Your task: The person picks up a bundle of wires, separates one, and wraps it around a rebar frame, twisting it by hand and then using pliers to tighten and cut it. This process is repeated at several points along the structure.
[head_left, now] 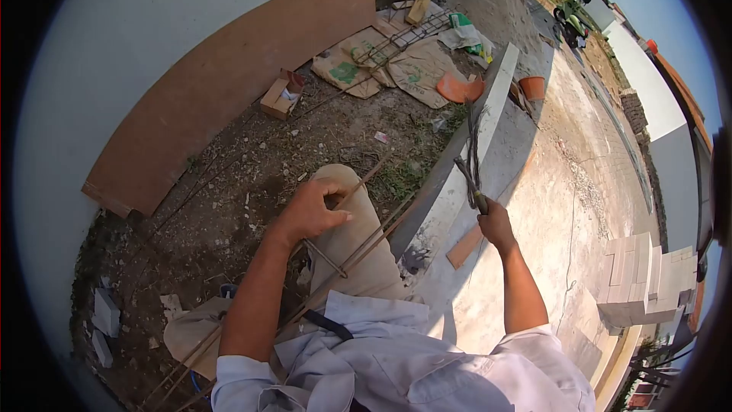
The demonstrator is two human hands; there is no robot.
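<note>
My left hand (311, 210) is above my bent knee, its fingers curled around a thin steel rod (367, 177) that slants over the trouser leg. Just below it, a short bent bar (326, 258) meets the longer rods (374, 241) lying across my lap. My right hand (497, 225) is closed on the dark handle of a hand tool (479, 200), held out over the concrete ledge. A bundle of thin dark wire (473, 137) rises alongside the tool. The tool's exact kind is hard to make out.
A brown board (236, 84) leans on the white wall. Paper sacks (423, 69), a cardboard box (280, 98) and an orange bucket (532, 88) lie ahead. The concrete ledge (450, 183) runs between dirt and paving. Pale blocks (629, 278) are stacked at right.
</note>
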